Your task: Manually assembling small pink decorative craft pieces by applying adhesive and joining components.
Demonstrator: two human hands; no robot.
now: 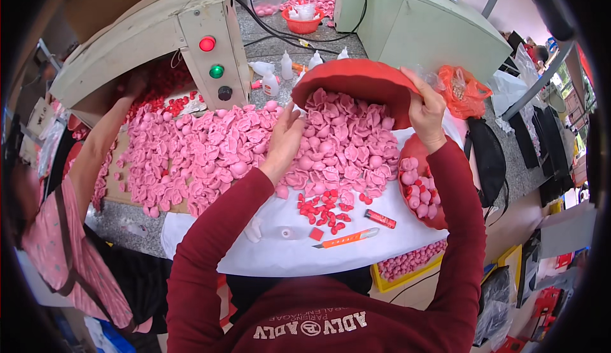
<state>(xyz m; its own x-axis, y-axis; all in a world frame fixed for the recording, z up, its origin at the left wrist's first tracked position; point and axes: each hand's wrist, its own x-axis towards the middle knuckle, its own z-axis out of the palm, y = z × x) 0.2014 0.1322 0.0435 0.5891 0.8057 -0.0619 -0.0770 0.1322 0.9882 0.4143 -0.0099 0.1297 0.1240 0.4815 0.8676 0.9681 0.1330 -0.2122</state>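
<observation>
A large red basin (356, 73) is tipped on its side above the table, its mouth toward me. My right hand (428, 111) grips its right rim, thumb on the near side. At the lower left rim is my left hand (284, 140), its fingers bent against the edge and partly hidden. Under and in front of the mouth lies a heap of pink, petal-like shell pieces (344, 140) mixed with round pink balls. The heap runs left into a wider pile of the same pieces (203, 146).
Small red pieces (323, 210), an orange cutter knife (347, 238) and a red tube (380, 219) lie on white cloth. A second red bowl (458, 187) holds pink balls. A machine with buttons (213, 54) stands left, where a co-worker's arm (102, 133) reaches in. White bottles (286, 65) stand behind.
</observation>
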